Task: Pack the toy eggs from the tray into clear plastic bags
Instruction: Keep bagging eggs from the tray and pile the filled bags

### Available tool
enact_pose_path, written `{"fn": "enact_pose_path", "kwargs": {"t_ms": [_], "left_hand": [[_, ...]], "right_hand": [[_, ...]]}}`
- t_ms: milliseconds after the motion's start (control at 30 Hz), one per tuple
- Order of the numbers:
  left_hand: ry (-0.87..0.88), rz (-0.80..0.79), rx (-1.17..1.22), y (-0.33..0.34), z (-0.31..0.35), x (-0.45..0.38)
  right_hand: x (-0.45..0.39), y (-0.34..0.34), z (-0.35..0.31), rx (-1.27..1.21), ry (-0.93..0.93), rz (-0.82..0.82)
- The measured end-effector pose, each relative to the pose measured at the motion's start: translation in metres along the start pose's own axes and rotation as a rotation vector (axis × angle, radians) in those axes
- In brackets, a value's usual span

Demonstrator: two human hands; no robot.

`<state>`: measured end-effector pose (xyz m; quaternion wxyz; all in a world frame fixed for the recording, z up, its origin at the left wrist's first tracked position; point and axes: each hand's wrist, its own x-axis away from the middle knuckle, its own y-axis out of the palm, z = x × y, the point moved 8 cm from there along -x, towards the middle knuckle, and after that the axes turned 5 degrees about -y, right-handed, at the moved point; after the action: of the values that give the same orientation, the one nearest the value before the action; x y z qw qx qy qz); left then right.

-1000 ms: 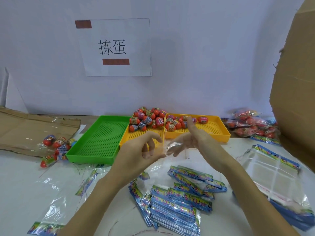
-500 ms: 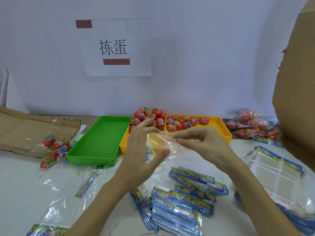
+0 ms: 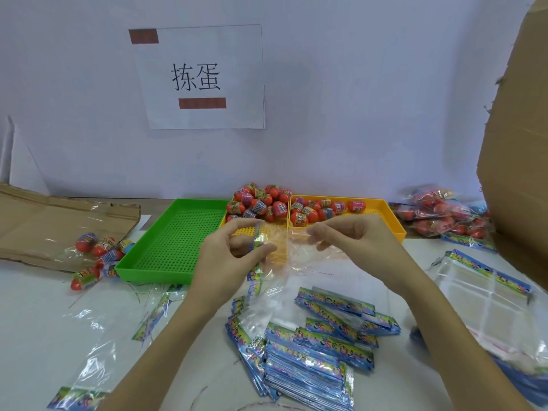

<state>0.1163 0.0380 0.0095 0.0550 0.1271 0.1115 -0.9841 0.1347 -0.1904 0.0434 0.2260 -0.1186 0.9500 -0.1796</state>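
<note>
1. Since the earlier frames both hands have drawn apart a little, and the clear bag (image 3: 278,250) is now stretched between them; a second ago the fingers were spread and barely touching it.
2. Left hand (image 3: 228,256): thumb and fingers curled, pinching the bag by its printed header strip.
3. Right hand (image 3: 353,235): fingers curled, pinching the bag's other edge. The bag hangs in the air just in front of the trays, above the tabletop (image 3: 35,315).
4. Three trays stand side by side along the far edge of the tabletop: one green tray (image 3: 166,247), with only its perforated floor showing, and two yellow ones.
5. Toy eggs (image 3: 258,200) are heaped in the left yellow tray (image 3: 255,231), too many overlapping to count surely; about ten more lie at the back of the right yellow tray (image 3: 382,215).
6. Roughly half a dozen loose eggs (image 3: 98,253) lie near the left edge, just beside the green tray and a flattened cardboard sheet (image 3: 53,221).
7. Filled bags (image 3: 444,215) are piled at the far right corner, against a cardboard box (image 3: 522,149).
8. Stacks of flat bags (image 3: 311,351) cover the near middle; another stack (image 3: 489,295) sits toward the right edge, and loose bags (image 3: 95,351) lie at near left.
9. A paper sign (image 3: 201,78) is taped to the wall.
10. Bare tabletop shows between the loose bags and the left edge.
</note>
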Motion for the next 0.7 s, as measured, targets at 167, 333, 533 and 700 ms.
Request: {"fn": "enact_pose_path", "kwargs": {"t_ms": [167, 333, 533, 700], "left_hand": [[0.076, 0.041, -0.049, 0.0, 0.003, 0.0], [0.104, -0.002, -0.005, 0.001, 0.005, 0.001], [0.04, 0.001, 0.039, 0.0, 0.0, -0.001], [0.024, 0.052, -0.031, -0.001, -0.003, -0.001]], "right_hand": [[0.001, 0.003, 0.008, -0.042, 0.096, -0.04], [0.005, 0.011, 0.021, -0.318, 0.21, -0.029], [0.007, 0.017, 0.034, -0.371, 0.331, -0.04], [0.005, 0.009, 0.031, -0.197, 0.299, 0.09]]}}
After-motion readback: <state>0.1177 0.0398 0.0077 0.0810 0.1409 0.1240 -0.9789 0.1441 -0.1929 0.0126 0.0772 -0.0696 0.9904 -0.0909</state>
